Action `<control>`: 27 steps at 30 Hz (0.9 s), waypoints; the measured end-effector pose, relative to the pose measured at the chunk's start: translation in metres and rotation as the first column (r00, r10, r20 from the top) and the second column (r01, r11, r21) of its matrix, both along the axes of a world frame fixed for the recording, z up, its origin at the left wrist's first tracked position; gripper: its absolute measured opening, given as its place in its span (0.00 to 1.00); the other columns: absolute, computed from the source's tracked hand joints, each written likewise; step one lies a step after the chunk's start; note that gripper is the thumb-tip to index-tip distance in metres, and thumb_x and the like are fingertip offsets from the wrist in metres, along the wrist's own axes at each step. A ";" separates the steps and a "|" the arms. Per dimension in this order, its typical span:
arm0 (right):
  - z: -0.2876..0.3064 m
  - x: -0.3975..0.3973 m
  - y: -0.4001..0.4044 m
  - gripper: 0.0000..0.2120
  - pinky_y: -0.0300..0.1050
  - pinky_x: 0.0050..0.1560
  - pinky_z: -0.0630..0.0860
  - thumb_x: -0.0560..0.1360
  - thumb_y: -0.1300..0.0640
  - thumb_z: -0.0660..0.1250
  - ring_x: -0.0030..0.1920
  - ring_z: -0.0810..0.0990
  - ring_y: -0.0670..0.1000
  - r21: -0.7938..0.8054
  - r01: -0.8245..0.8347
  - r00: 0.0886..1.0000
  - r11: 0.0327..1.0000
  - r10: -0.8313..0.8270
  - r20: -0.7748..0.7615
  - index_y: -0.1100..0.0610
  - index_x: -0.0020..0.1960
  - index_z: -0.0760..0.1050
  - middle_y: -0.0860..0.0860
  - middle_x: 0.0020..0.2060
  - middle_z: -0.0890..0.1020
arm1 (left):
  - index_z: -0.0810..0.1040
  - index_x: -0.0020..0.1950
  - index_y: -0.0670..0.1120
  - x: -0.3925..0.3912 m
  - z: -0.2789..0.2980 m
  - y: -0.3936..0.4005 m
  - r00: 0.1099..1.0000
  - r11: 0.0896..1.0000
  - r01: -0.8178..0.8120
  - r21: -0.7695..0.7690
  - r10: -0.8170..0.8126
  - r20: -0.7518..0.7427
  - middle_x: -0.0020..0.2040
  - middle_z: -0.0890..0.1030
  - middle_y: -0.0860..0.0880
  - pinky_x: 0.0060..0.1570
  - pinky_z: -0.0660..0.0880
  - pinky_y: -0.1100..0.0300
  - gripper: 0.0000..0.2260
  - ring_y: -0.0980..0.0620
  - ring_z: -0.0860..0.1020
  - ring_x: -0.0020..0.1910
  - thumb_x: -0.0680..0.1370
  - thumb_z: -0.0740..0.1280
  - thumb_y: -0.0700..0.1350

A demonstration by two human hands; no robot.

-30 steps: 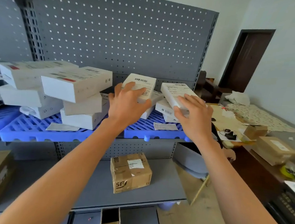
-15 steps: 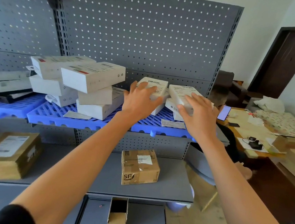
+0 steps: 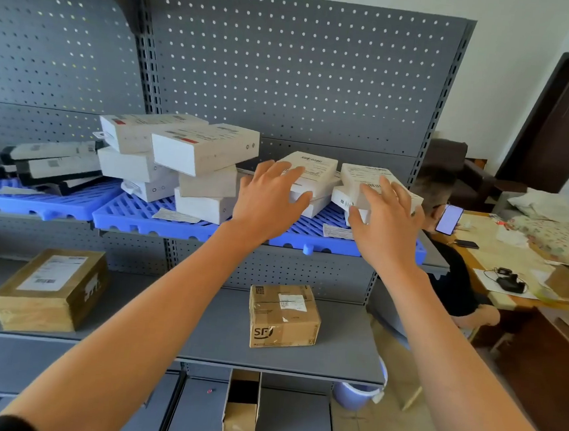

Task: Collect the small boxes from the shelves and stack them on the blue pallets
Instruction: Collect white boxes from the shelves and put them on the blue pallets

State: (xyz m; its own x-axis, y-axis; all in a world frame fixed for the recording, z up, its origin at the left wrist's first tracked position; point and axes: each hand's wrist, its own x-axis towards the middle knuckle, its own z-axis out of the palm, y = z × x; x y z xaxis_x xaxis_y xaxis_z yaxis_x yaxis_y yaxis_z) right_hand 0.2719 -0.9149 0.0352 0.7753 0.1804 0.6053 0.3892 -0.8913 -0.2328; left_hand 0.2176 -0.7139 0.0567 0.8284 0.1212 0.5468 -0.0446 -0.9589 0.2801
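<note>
Nearest the camera, a narrow open brown cardboard carton (image 3: pixel 241 407) stands on the lowest grey shelf level. One level up, on the grey metal shelf (image 3: pixel 217 340), two taped brown cardboard parcels sit well apart: a squat one marked SF (image 3: pixel 283 316) in the middle and a flatter one with a white label (image 3: pixel 50 289) to the left.

Above them both bare forearms reach to the blue slatted plastic pallets (image 3: pixel 159 220) on the upper shelf. The left hand (image 3: pixel 270 202) lies spread, fingers straight, on the left white flat carton (image 3: pixel 309 174) of the right-hand pile; the right hand (image 3: pixel 387 221) lies spread the same way over the right white flat carton with a barcode label (image 3: pixel 370 181). Neither hand curls round anything.

The step appears to be squaring up this pile. To do it well, the palms should press evenly from above and nudge the upper cartons over the ones beneath, since both top cartons sit tilted and could slide off the pallet's front edge.

Counted: three blue pallets side by side; roughly four white cartons in the handled pile, though the hands hide part of it; six white cartons in the leaning middle stack (image 3: pixel 191 166); a few black-and-white flat boxes (image 3: pixel 50 164) on the far-left pallet, the number unclear. Behind everything stands the grey pegboard back panel (image 3: pixel 289 71).
</note>
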 end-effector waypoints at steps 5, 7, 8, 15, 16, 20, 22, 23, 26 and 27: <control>-0.003 -0.031 0.015 0.22 0.68 0.73 0.56 0.81 0.49 0.62 0.77 0.58 0.55 0.020 -0.015 0.999 1.000 0.016 -0.035 0.51 0.73 0.70 0.52 0.76 0.65 | 0.71 0.75 0.50 -0.039 -0.002 0.018 0.998 0.998 0.058 0.007 -0.058 0.006 0.72 0.74 0.50 0.67 0.68 0.42 0.23 0.45 0.67 0.73 0.81 0.63 0.58; -0.008 -0.046 0.025 0.21 0.67 0.72 0.58 0.81 0.49 0.63 0.77 0.59 0.55 0.020 -0.023 0.999 1.000 0.024 -0.034 0.52 0.73 0.71 0.53 0.75 0.67 | 0.72 0.74 0.50 -0.059 -0.006 0.029 0.997 0.997 0.071 -0.002 -0.071 -0.011 0.70 0.76 0.49 0.65 0.69 0.42 0.23 0.44 0.69 0.71 0.81 0.63 0.57; -0.009 -0.055 0.031 0.21 0.67 0.71 0.60 0.81 0.49 0.63 0.76 0.60 0.56 0.019 -0.033 0.999 0.999 0.033 -0.035 0.53 0.73 0.71 0.53 0.75 0.68 | 0.72 0.74 0.50 -0.070 -0.008 0.035 0.997 0.997 0.075 -0.007 -0.076 -0.021 0.70 0.76 0.49 0.65 0.70 0.42 0.23 0.44 0.70 0.70 0.81 0.63 0.57; -0.023 -0.126 0.104 0.22 0.64 0.68 0.68 0.81 0.51 0.63 0.74 0.66 0.59 0.061 -0.170 0.971 0.984 0.178 -0.160 0.55 0.73 0.71 0.55 0.73 0.72 | 0.71 0.75 0.53 -0.157 -0.028 0.103 0.992 1.000 0.008 -0.019 -0.010 -0.128 0.70 0.76 0.50 0.66 0.70 0.44 0.22 0.45 0.72 0.70 0.82 0.61 0.59; -0.025 -0.137 0.118 0.21 0.64 0.67 0.69 0.81 0.51 0.63 0.73 0.67 0.59 0.072 -0.200 0.962 0.977 0.209 -0.173 0.55 0.73 0.71 0.55 0.72 0.73 | 0.70 0.75 0.53 -0.170 -0.030 0.117 0.990 1.000 -0.006 -0.027 0.002 -0.138 0.71 0.75 0.51 0.67 0.70 0.43 0.22 0.46 0.71 0.71 0.82 0.60 0.59; -0.026 -0.180 0.174 0.20 0.56 0.61 0.74 0.82 0.50 0.62 0.67 0.74 0.57 0.093 -0.313 0.923 0.945 0.325 -0.205 0.55 0.72 0.73 0.53 0.66 0.79 | 0.69 0.76 0.55 -0.220 -0.035 0.173 0.980 0.997 -0.070 -0.015 0.066 -0.188 0.74 0.73 0.51 0.69 0.69 0.42 0.23 0.47 0.69 0.72 0.82 0.60 0.60; -0.026 -0.199 0.202 0.20 0.53 0.60 0.75 0.82 0.49 0.62 0.64 0.77 0.56 0.073 -0.354 0.905 0.932 0.361 -0.226 0.54 0.72 0.73 0.52 0.64 0.80 | 0.69 0.76 0.55 -0.245 -0.036 0.199 0.974 0.995 -0.102 -0.005 0.099 -0.206 0.73 0.73 0.51 0.69 0.68 0.41 0.23 0.46 0.70 0.72 0.82 0.60 0.60; -0.026 -0.209 0.217 0.20 0.54 0.59 0.76 0.82 0.48 0.62 0.62 0.79 0.56 0.062 -0.372 0.895 0.926 0.376 -0.240 0.54 0.71 0.74 0.52 0.63 0.81 | 0.69 0.76 0.55 -0.258 -0.036 0.212 0.971 0.993 -0.121 -0.010 0.116 -0.209 0.73 0.73 0.51 0.69 0.68 0.40 0.23 0.46 0.70 0.72 0.82 0.60 0.60; -0.026 -0.235 0.259 0.20 0.56 0.56 0.79 0.82 0.48 0.61 0.46 0.81 0.56 0.035 -0.434 0.858 0.900 0.425 -0.288 0.53 0.72 0.74 0.48 0.41 0.83 | 0.68 0.76 0.55 -0.295 -0.035 0.246 0.958 0.981 -0.192 -0.022 0.183 -0.221 0.74 0.73 0.51 0.70 0.67 0.41 0.24 0.46 0.70 0.73 0.82 0.61 0.60; -0.026 -0.242 0.272 0.20 0.56 0.55 0.79 0.82 0.48 0.61 0.42 0.78 0.55 0.029 -0.456 0.846 0.890 0.443 -0.297 0.53 0.71 0.74 0.43 0.34 0.76 | 0.68 0.76 0.55 -0.306 -0.035 0.257 0.952 0.976 -0.217 -0.022 0.206 -0.227 0.74 0.72 0.52 0.70 0.68 0.41 0.24 0.46 0.70 0.73 0.81 0.61 0.61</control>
State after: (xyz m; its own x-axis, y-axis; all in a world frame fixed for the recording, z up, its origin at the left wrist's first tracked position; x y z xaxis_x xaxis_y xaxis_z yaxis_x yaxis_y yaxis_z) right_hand 0.0303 -0.6427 0.0088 0.7411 0.5712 0.3527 0.6711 -0.6461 -0.3636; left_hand -0.0882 -0.4564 0.0214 0.8810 0.3273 0.3415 0.2262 -0.9256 0.3036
